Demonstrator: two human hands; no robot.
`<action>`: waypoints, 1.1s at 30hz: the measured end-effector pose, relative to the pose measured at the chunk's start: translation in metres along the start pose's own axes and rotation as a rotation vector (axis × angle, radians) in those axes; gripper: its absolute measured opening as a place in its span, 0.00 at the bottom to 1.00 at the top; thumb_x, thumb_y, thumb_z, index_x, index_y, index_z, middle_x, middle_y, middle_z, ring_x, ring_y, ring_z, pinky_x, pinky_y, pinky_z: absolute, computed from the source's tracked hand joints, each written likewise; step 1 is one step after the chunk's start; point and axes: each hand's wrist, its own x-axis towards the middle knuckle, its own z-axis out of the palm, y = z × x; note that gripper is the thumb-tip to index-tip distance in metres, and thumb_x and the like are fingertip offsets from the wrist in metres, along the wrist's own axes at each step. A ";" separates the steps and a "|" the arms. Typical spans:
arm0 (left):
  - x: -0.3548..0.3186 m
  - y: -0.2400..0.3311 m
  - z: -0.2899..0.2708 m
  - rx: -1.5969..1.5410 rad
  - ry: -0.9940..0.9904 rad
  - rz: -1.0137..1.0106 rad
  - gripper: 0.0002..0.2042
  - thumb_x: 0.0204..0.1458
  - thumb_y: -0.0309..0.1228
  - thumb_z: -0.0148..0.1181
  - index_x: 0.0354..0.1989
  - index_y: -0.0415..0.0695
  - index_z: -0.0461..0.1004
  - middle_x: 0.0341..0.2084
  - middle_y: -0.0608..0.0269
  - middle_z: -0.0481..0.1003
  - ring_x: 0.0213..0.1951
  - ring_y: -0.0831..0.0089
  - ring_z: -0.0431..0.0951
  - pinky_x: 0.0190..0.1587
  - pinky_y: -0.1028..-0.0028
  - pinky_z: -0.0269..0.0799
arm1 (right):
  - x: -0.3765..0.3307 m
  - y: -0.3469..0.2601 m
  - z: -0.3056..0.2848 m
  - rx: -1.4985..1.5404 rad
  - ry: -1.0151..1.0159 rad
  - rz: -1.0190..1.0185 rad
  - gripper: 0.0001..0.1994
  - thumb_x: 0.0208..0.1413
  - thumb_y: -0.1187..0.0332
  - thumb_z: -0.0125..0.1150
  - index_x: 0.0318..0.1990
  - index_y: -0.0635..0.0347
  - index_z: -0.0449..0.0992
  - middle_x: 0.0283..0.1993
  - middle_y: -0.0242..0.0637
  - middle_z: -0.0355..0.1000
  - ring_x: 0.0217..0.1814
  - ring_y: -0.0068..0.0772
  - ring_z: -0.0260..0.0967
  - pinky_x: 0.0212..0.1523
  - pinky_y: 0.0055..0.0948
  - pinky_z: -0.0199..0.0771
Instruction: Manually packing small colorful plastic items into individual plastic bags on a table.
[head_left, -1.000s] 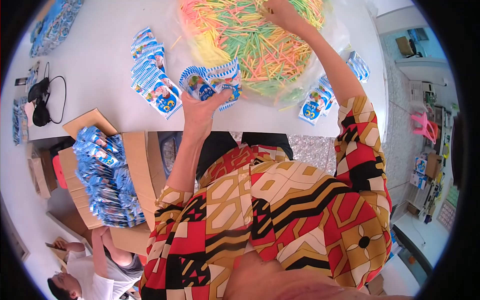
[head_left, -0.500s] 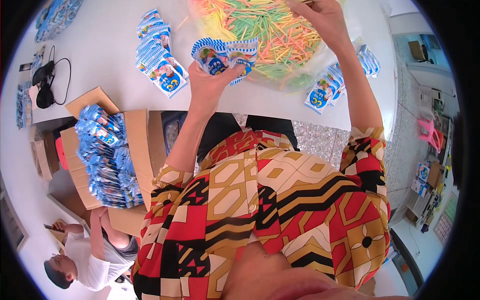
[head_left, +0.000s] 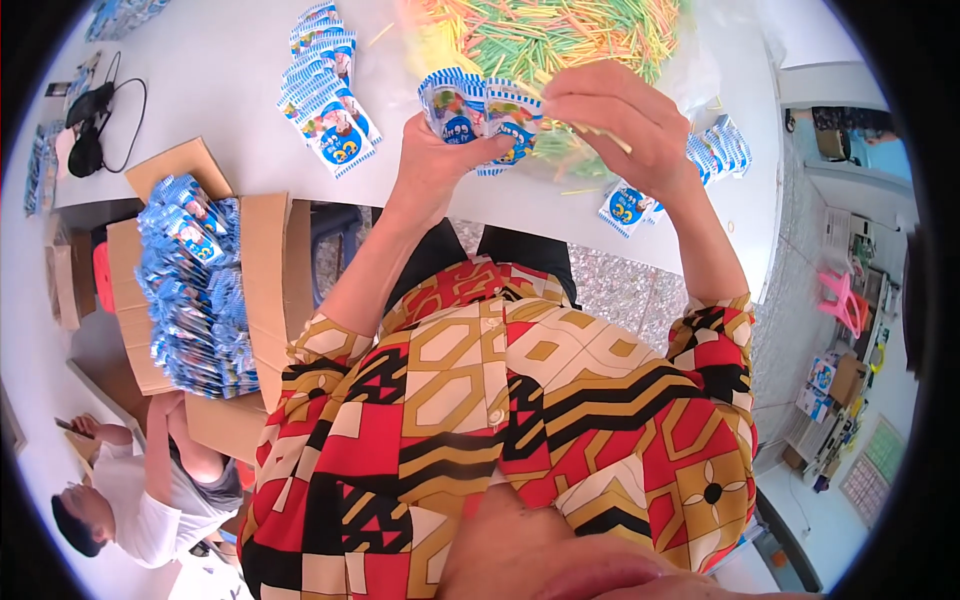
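Fanned out in my left hand (head_left: 428,165) are a few small blue-and-white packets (head_left: 455,108), my thumb pressed across their front. Their striped top edges point away from me. My right hand (head_left: 630,125) is closed on a few thin yellowish sticks (head_left: 608,137), its fingertips close to the top of the rightmost packet. Whether a stick has entered that packet I cannot tell. Beyond both hands lies a big heap of thin sticks (head_left: 570,40) in green, orange, pink and yellow, on clear plastic sheeting.
Overlapping rows of packets lie on the white table (head_left: 240,120) to the left (head_left: 335,125) and right (head_left: 715,150). A cardboard box (head_left: 265,280) full of packets stands at my left. Black straps (head_left: 90,150) lie farther left. A seated person (head_left: 150,500) is at lower left.
My right hand has come from the stick heap toward me, down to the packets, with sticks in its fingers. The left hand with the packets has shifted slightly right.
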 end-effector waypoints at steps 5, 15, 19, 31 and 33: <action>-0.003 0.005 0.001 -0.037 -0.026 -0.061 0.16 0.39 0.20 0.68 0.39 0.38 0.74 0.34 0.63 0.77 0.34 0.79 0.76 0.39 0.77 0.72 | 0.002 -0.003 -0.005 0.007 -0.070 -0.132 0.14 0.38 0.84 0.62 0.36 0.66 0.76 0.37 0.43 0.74 0.38 0.40 0.73 0.36 0.31 0.75; -0.002 0.006 -0.001 0.003 -0.100 -0.058 0.16 0.39 0.21 0.69 0.39 0.39 0.74 0.33 0.62 0.77 0.34 0.78 0.76 0.38 0.77 0.72 | 0.001 -0.007 -0.014 0.226 -0.132 0.007 0.14 0.36 0.85 0.62 0.36 0.66 0.75 0.37 0.44 0.73 0.37 0.39 0.73 0.37 0.29 0.74; -0.004 0.009 0.000 0.007 -0.118 -0.094 0.16 0.39 0.21 0.69 0.39 0.39 0.74 0.34 0.62 0.77 0.34 0.78 0.77 0.38 0.77 0.72 | 0.001 -0.006 -0.015 0.224 -0.106 -0.008 0.14 0.37 0.85 0.62 0.35 0.66 0.75 0.37 0.44 0.73 0.38 0.40 0.73 0.37 0.30 0.74; -0.005 0.006 0.000 -0.004 -0.177 -0.161 0.17 0.38 0.21 0.69 0.39 0.39 0.73 0.32 0.64 0.77 0.33 0.80 0.76 0.37 0.78 0.72 | 0.005 -0.007 -0.018 0.164 -0.189 -0.170 0.11 0.37 0.82 0.62 0.33 0.67 0.76 0.35 0.43 0.74 0.36 0.42 0.73 0.35 0.33 0.75; -0.004 0.006 -0.001 0.009 -0.181 -0.165 0.17 0.38 0.21 0.69 0.39 0.39 0.73 0.32 0.64 0.77 0.33 0.80 0.76 0.37 0.78 0.72 | 0.005 -0.007 -0.019 0.193 -0.210 -0.151 0.11 0.36 0.82 0.62 0.33 0.67 0.76 0.35 0.42 0.74 0.36 0.42 0.72 0.36 0.33 0.75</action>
